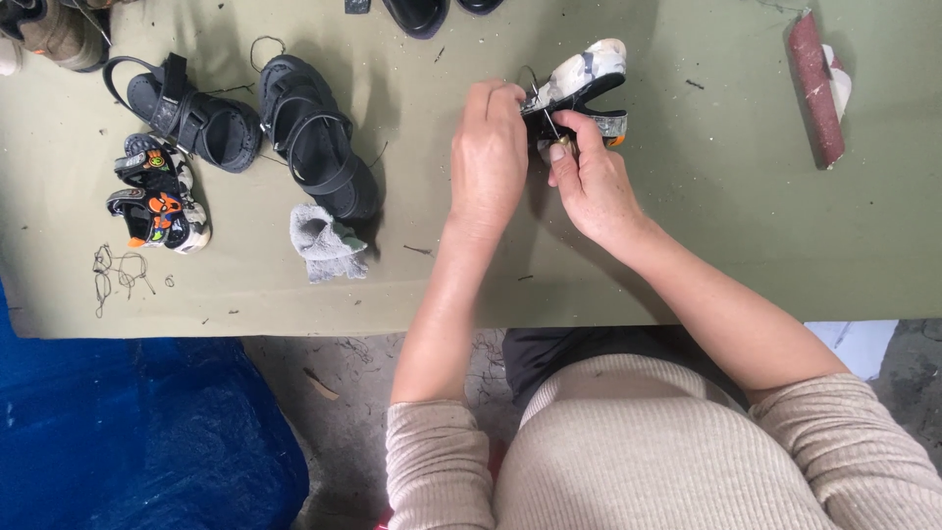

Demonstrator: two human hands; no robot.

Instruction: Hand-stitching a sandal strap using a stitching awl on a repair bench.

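A small child's sandal (587, 77) with a pale patterned sole and black straps lies on its side on the green-covered table (687, 216). My left hand (488, 157) grips its strap end. My right hand (589, 182) pinches a thin metal awl or needle (549, 126) with a brass ferrule, its tip pushed into the sandal beside my left fingers. A dark thread loops up from the sandal near my left hand.
Two black sandals (186, 108) (316, 135) lie at the left, with a small colourful child's sandal (157, 193) and a grey rag (326, 241) near them. Loose thread (116, 270) sits at the front left. A reddish sandpaper roll (816, 83) lies at the far right.
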